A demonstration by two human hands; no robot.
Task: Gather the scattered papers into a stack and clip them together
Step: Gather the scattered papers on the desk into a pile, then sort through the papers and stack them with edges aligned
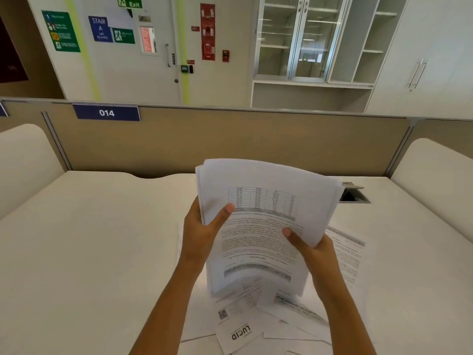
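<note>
I hold a thick stack of printed papers (266,208) upright over the white desk (102,239), its lower edge resting on other sheets. My left hand (202,226) grips the stack's left edge, thumb on the front page. My right hand (314,249) grips its right edge, thumb on the print. Several loose papers (348,257) lie flat under and beside the stack, one sheet marked LUCID (240,331) near the front edge. No clip shows in view.
A beige partition (230,142) labelled 014 closes off the back of the desk. A cable port with an open flap (354,196) sits in the desktop behind the stack on the right. Rounded white side panels (435,170) flank the desk.
</note>
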